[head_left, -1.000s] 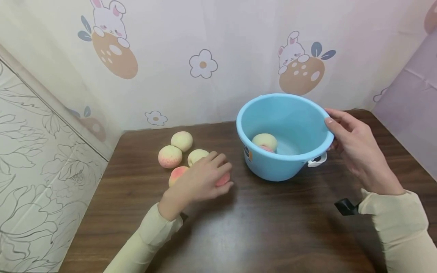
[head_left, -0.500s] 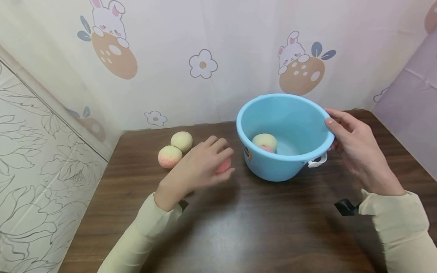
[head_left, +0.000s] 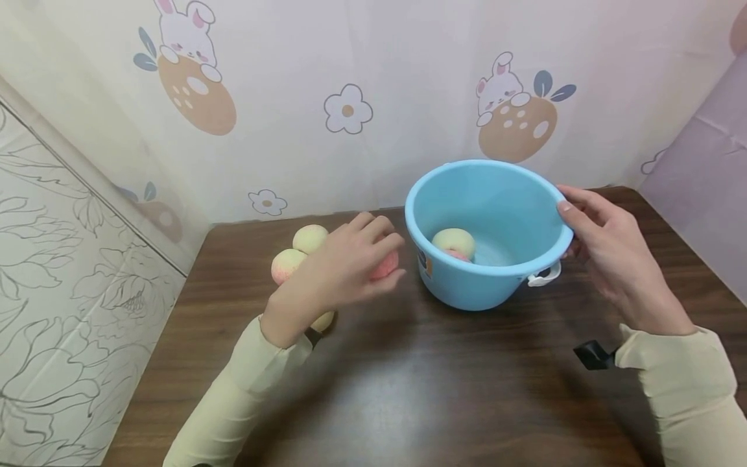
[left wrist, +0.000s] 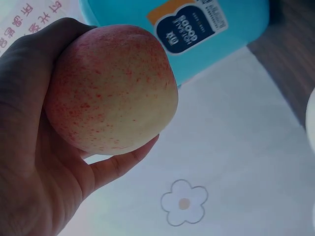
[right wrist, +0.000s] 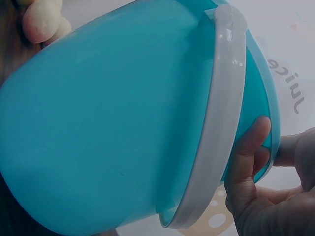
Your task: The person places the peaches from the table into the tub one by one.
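My left hand (head_left: 350,259) grips a peach (left wrist: 115,91), pale yellow with red speckles, a short way left of the blue bucket (head_left: 467,292). In the head view most of that peach is hidden behind my fingers. At the bucket's right rim my right hand (head_left: 613,253) pinches the edge, thumb on top and fingers outside. A pale peach (head_left: 454,241) with a pink one (head_left: 458,255) partly behind the rim lies inside the bucket. Beyond my left wrist sit other peaches (head_left: 309,238) on the table, some covered by the hand and forearm.
The dark wooden table (head_left: 443,389) backs onto a curtain (head_left: 280,130) printed with rabbits and flowers. A white handle (right wrist: 229,98) hangs along the bucket's side. A panel with line-drawn flowers (head_left: 70,311) borders the table's left.
The left hand has lifted a peach from the group and moved it slightly up and right toward the bucket. The right hand and the bucket stay where they were.
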